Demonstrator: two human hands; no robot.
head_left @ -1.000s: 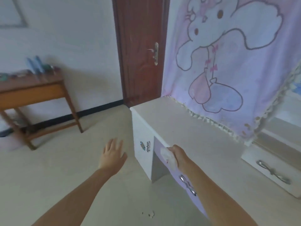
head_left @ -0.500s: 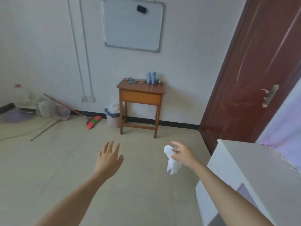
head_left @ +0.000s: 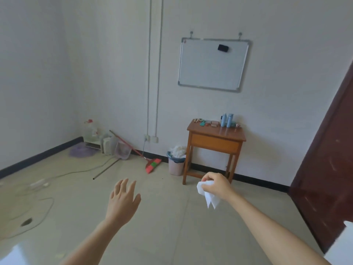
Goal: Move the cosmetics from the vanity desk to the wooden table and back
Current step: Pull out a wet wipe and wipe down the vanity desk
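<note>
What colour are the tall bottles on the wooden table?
The bottles are light blue; head view.

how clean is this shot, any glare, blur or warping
Head view: wide-angle warping tilts the door and skews the whiteboard; a glare patch washes out the floor at bottom left; light is soft, shadows faint; the cosmetics on the wooden table are small and soft, hard to tell apart; the left hand and the right hand gripping the tissue look fairly sharp.

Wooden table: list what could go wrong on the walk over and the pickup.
1. The right hand grips a white tissue, so only the left hand is free; the upright blue bottles could tip.
2. The broom lies on the floor left of the wooden table; a foot might catch it.
</note>
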